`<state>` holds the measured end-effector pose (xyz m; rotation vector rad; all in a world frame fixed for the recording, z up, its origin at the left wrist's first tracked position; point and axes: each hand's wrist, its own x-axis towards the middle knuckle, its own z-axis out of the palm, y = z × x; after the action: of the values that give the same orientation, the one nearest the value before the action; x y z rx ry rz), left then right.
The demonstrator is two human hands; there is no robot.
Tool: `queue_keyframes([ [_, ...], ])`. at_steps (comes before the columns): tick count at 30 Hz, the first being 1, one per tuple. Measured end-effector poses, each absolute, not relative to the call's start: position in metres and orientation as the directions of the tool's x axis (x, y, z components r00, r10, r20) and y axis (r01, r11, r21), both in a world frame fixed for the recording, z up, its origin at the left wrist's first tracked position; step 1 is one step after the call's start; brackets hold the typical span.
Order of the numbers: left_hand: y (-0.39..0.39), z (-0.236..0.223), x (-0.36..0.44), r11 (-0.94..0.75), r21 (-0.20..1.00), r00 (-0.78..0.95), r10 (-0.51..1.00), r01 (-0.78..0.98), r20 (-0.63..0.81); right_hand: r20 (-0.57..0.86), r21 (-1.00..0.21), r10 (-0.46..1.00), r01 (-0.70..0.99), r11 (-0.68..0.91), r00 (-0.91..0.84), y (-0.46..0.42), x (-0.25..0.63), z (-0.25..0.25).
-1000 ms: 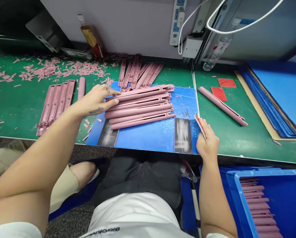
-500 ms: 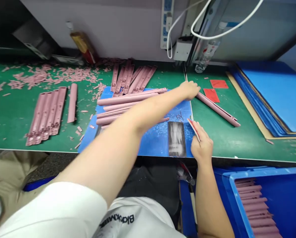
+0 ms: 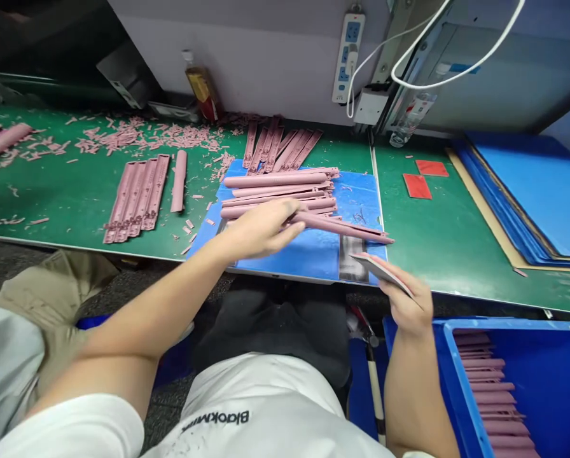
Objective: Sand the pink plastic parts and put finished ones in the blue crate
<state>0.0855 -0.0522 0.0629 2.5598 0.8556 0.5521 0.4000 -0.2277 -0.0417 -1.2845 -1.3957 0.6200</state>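
My left hand grips one end of a long pink plastic shell, which slants across the front of the blue mat. A slot runs along the shell toward its far end. In my right hand is a thin flat pad, grey on one face with a red edge, held close below the shell's far end. A dark rectangular sheet with whitish smears lies on the mat, partly covered by the shell. Several more pink shells lie stacked on the mat beyond my left hand.
Pink shells lie in a row at left, near pink scraps. Two red squares lie at right, beside stacked blue sheets. A blue bin holding shells stands lower right. Another person's leg shows at left.
My left hand has brought the pink shell from the right of the table back over the mat. The pad in my right hand has tilted flatter. The view has shifted left.
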Motion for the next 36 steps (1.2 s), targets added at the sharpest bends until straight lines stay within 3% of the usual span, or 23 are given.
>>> queue_keyframes([
  [3,-0.089,0.025,0.033,-0.663,0.598,0.628,0.712,0.452,0.315,0.402,-0.81,0.884,0.541,0.224,0.237,-0.232,0.396,-0.033],
  [7,-0.126,-0.009,0.027,-0.633,0.683,0.5,0.752,0.364,0.43,0.406,-0.513,0.879,0.858,-0.006,0.249,-0.204,0.359,-0.031],
  [9,-0.139,-0.015,0.033,-0.631,0.699,0.467,0.756,0.336,0.458,0.407,-0.354,0.909,0.933,0.071,0.085,-0.201,0.319,-0.028],
  [12,-0.153,-0.016,0.038,-0.644,0.708,0.457,0.743,0.29,0.489,0.439,-0.239,0.865,0.896,0.374,-0.243,-0.211,0.271,-0.022],
  [14,-0.159,-0.017,0.037,-0.651,0.708,0.439,0.739,0.273,0.511,0.434,-0.237,0.858,0.885,0.401,-0.273,-0.215,0.266,-0.019],
  [18,-0.163,-0.019,0.036,-0.655,0.7,0.386,0.747,0.283,0.542,0.378,-0.26,0.925,0.961,0.089,0.017,-0.214,0.291,-0.015],
  [22,-0.165,-0.016,0.037,-0.708,0.649,0.447,0.693,0.276,0.566,0.406,-0.204,0.879,0.913,0.353,-0.249,-0.215,0.294,-0.013],
  [23,-0.165,-0.015,0.037,-0.708,0.647,0.449,0.694,0.282,0.564,0.407,-0.197,0.876,0.912,0.36,-0.258,-0.214,0.294,-0.014],
  [27,-0.162,-0.019,0.034,-0.687,0.66,0.415,0.719,0.305,0.557,0.358,-0.205,0.934,0.976,0.076,0.003,-0.205,0.307,-0.019],
  [31,-0.158,-0.026,0.03,-0.672,0.679,0.421,0.73,0.298,0.538,0.338,-0.184,0.919,0.943,0.278,-0.204,-0.2,0.321,-0.023],
  [36,-0.152,-0.026,0.026,-0.615,0.725,0.41,0.774,0.311,0.482,0.223,-0.203,0.961,0.972,-0.118,0.163,-0.187,0.362,-0.026],
])
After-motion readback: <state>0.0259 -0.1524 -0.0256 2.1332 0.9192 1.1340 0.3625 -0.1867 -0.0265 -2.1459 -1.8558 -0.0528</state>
